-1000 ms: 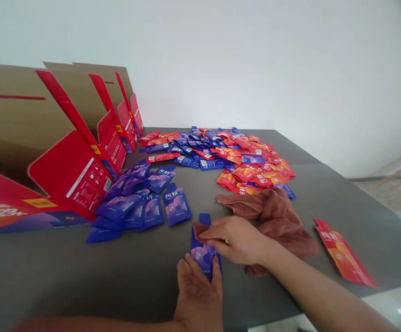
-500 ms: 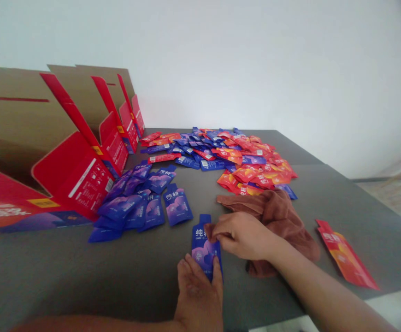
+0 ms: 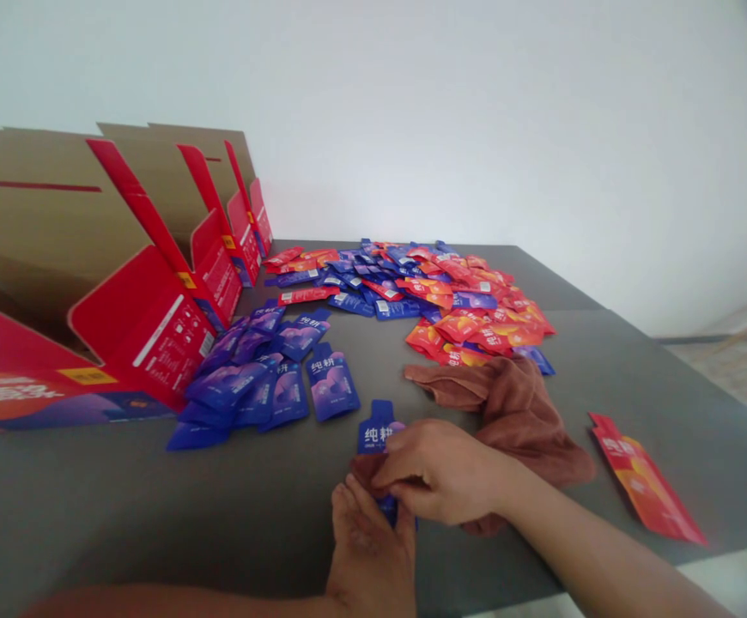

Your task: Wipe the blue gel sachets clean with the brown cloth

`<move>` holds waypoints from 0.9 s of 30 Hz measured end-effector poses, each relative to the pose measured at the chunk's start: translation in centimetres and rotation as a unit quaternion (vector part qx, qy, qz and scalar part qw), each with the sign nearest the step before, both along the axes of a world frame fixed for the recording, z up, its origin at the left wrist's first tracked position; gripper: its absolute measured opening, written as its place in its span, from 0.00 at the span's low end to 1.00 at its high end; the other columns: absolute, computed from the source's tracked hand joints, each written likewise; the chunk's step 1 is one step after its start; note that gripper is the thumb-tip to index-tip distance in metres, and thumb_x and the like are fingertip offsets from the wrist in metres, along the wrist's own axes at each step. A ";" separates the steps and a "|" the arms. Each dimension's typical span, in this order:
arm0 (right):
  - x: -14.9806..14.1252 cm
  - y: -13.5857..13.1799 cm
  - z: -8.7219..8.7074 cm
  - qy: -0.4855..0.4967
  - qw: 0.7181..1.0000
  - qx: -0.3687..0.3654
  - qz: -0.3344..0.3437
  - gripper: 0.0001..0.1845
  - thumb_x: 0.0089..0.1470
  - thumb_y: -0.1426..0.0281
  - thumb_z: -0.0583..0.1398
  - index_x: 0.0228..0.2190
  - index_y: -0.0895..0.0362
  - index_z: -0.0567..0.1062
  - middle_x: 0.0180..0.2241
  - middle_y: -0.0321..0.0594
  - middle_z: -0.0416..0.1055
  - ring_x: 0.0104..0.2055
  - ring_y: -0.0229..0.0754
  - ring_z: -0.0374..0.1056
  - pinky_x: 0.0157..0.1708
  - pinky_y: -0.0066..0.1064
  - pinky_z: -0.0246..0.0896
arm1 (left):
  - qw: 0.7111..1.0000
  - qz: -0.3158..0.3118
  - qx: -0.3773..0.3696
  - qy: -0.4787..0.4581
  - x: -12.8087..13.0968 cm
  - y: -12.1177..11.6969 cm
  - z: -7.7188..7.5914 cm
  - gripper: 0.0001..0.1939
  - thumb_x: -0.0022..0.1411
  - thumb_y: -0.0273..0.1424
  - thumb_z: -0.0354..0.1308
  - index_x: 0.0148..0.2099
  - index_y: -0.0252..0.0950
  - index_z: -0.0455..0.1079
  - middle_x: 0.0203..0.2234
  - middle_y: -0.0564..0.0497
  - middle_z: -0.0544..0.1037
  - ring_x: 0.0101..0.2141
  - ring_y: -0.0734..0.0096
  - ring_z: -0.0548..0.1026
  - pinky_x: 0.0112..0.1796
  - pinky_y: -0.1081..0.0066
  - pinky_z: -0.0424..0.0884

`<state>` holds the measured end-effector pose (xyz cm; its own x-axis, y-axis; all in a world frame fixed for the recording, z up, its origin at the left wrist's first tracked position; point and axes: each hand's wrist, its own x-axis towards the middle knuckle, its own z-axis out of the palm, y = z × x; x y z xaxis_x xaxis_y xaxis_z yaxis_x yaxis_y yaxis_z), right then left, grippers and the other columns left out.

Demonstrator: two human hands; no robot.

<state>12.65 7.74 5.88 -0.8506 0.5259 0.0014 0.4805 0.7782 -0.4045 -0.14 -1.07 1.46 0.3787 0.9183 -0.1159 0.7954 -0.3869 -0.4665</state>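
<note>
My left hand [image 3: 370,549] rests at the bottom of the view, its fingers around the lower end of a blue gel pouch [image 3: 379,436]. Only the pouch's top with its printed characters shows clearly, and my hands hide most of the rest. My right hand [image 3: 441,472] sits over the pouch, pinching a corner of a brown cloth [image 3: 521,421] against it. The cloth's bulk lies on the table to the right. A loose group of blue pouches [image 3: 245,386] lies just beyond my hands to the left.
Flattened red and kraft cardboard boxes [image 3: 145,326] stand along the left of the dark grey table [image 3: 90,506]. A mixed heap of red-orange and blue pouches [image 3: 438,296] lies at the back. A single red pouch [image 3: 644,481] lies at the right, near the table edge.
My right hand has slid down the pouch with the cloth corner, now covering its lower half. The view has shifted slightly.
</note>
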 end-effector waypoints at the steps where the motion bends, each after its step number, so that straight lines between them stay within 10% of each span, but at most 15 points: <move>1: 0.2 0.0 0.0 0.004 1.000 -0.012 0.007 0.07 0.50 0.73 0.54 0.28 0.54 0.73 0.27 0.33 0.68 0.31 0.35 0.62 0.29 0.26 0.48 | 1.000 0.000 -0.001 0.002 0.0 0.0 0.0 0.27 0.51 0.21 0.53 0.52 0.49 0.63 0.45 0.32 0.73 0.45 0.47 0.71 0.45 0.50 0.65; 10: 0.8 1.5 -0.9 -0.019 0.982 0.032 -0.185 0.13 0.55 0.71 0.51 0.35 0.55 0.74 0.29 0.37 0.68 0.31 0.36 0.62 0.30 0.27 0.49 | 1.000 0.006 0.020 0.007 -0.1 0.0 -0.3 0.29 0.54 0.20 0.50 0.56 0.48 0.55 0.44 0.32 0.74 0.43 0.49 0.72 0.43 0.50 0.66; 23: -0.1 0.0 0.0 -0.004 1.000 -0.010 0.005 0.08 0.51 0.72 0.54 0.28 0.55 0.74 0.27 0.34 0.68 0.31 0.36 0.62 0.29 0.27 0.47 | 1.000 0.012 0.012 -0.004 0.1 0.0 -0.1 0.25 0.52 0.19 0.52 0.51 0.46 0.65 0.45 0.32 0.73 0.44 0.49 0.72 0.45 0.52 0.66; 27: 0.8 0.5 -0.1 0.002 0.998 -0.037 -0.045 0.09 0.49 0.75 0.54 0.28 0.56 0.74 0.28 0.35 0.69 0.31 0.35 0.63 0.29 0.25 0.49 | 1.000 0.001 0.018 0.004 0.0 0.0 -0.1 0.29 0.52 0.18 0.51 0.54 0.48 0.60 0.44 0.33 0.74 0.44 0.50 0.72 0.44 0.52 0.66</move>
